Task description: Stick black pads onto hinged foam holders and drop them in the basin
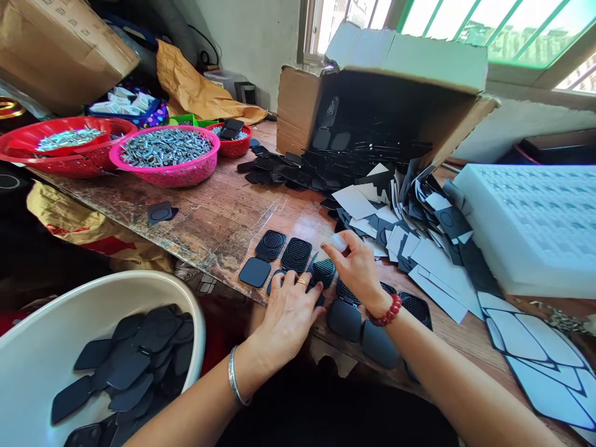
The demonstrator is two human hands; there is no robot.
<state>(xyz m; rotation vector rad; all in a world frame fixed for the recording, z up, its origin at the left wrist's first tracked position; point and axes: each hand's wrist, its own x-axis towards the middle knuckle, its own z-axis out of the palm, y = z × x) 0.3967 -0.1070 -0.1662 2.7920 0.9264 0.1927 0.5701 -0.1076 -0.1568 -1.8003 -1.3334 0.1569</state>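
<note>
Black hinged square cases lie opened in a row along the table's front edge, each with a ribbed half (297, 254) behind a smooth half (254, 272). My left hand (289, 313) rests palm down, fingers spread, on the cases in the middle of the row and partly covers them. Just right of it, my right hand (356, 264) is raised over the row, its thumb and forefinger pinching a small translucent white piece (338, 242). A pointed clear tip shows below that piece, over a ribbed half. More cases (379, 344) lie under and beside my right forearm.
A cardboard box (300, 112) spills black pieces behind the row, beside a heap of white and black sheets (433, 261). Pink (170, 177) and red baskets (46, 164) of metal parts stand back left. A white tub (198, 316) of black squares is front left; white foam (526, 242) lies right.
</note>
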